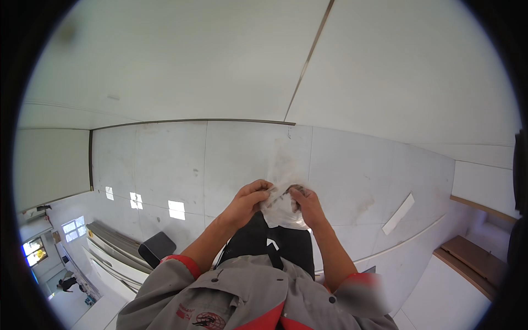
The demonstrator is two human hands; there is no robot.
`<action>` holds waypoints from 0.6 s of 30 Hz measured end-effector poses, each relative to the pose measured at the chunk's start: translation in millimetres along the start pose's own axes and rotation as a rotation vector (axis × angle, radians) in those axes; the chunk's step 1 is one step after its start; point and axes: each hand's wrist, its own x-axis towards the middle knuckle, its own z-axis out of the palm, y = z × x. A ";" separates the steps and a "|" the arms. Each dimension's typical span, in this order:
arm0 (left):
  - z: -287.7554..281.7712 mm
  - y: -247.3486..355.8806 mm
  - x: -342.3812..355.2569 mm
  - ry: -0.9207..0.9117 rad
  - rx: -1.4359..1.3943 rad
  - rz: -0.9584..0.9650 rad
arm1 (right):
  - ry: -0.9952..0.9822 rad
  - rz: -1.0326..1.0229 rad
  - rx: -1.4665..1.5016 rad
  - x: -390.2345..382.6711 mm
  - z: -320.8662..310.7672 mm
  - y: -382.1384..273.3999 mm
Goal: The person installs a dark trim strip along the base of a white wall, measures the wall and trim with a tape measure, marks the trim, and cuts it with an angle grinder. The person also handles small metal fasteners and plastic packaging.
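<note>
In front of my body I hold a clear plastic bag (281, 213), its thin upper part (283, 157) standing up above my fingers. My left hand (246, 202) is closed, pinching the bag's left side between thumb and fingers. On the other side my right hand (310, 207) has its fingers bent and closed around the bag. Small dark pieces (296, 190) show by the right fingertips; too little of them is visible to name them or to tell whether they lie inside the plastic.
Tall pale cabinet panels (181, 66) with brown edges rise ahead. Below is a light tiled floor (242, 148). A white strip (398, 213) lies at right, near brown boards (467, 258). At left stand a dark grey box-like object (157, 248) and stacked panels (113, 258); a distant person (68, 283) is beyond.
</note>
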 end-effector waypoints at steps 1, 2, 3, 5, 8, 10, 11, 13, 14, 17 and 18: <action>-2.1 8.4 12.6 0.060 0.042 -0.014 | -0.011 -0.003 -0.021 13.3 -3.7 -1.3; -6.3 15.7 25.1 0.119 0.082 -0.027 | -0.021 -0.005 -0.044 26.4 -7.7 -0.7; -16.1 16.9 34.4 0.157 0.123 -0.036 | -0.047 -0.012 -0.053 35.1 -12.5 4.5; -59.7 4.5 45.5 0.246 0.190 -0.045 | -0.013 -0.020 -0.092 44.7 -12.9 12.3; -137.6 -22.5 66.9 0.414 0.219 -0.056 | -0.077 0.011 -0.058 73.0 -32.1 33.8; -179.4 -38.6 90.8 0.485 0.213 -0.057 | -0.108 0.050 -0.072 95.9 -57.0 51.5; -199.6 -45.8 103.0 0.535 0.216 -0.067 | -0.125 0.067 -0.080 109.2 -65.6 58.1; -238.7 -72.4 130.3 0.606 0.238 -0.062 | -0.134 0.156 -0.139 132.0 -82.0 59.5; -254.4 -85.4 142.1 0.654 0.243 -0.065 | -0.143 0.170 -0.180 142.6 -89.7 60.8; -321.4 -137.3 173.0 0.824 0.351 -0.168 | -0.125 0.168 -0.356 182.3 -111.8 73.6; -331.6 -161.5 190.5 1.013 0.875 -0.159 | -0.107 0.154 -0.442 196.9 -122.7 76.0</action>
